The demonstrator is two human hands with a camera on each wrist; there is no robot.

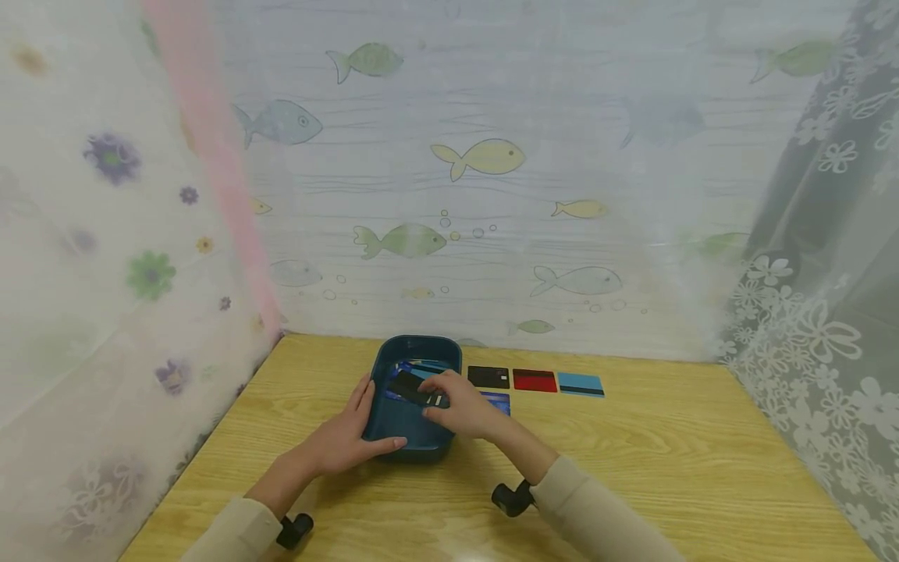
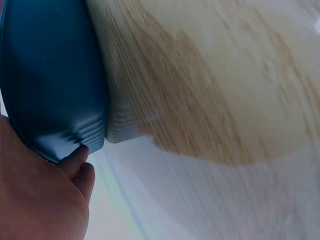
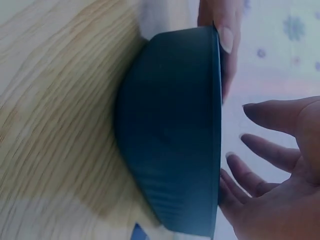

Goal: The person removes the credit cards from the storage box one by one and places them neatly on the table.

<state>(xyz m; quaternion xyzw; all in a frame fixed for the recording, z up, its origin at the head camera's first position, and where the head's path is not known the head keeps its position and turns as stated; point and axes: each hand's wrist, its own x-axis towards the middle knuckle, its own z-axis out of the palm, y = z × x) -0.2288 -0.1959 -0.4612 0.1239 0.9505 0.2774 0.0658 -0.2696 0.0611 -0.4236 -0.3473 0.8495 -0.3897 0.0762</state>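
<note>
Left hand (image 1: 337, 445) gripping dark-blue tray (image 1: 407, 428), lying lower centre frame; right hand (image 1: 460, 406), fingers spread (seemingly holding nothing), reaching over black card (image 1: 403, 385) inside. Card-picking step apparently under way, next move calling for pinch and lift clear of rim; bare tabletop (image 1: 667, 460) stretching toward lower right.

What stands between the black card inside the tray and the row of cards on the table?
The tray's right wall stands between the black card and the row of cards. Nothing visible separates the right hand from the black card.
</note>
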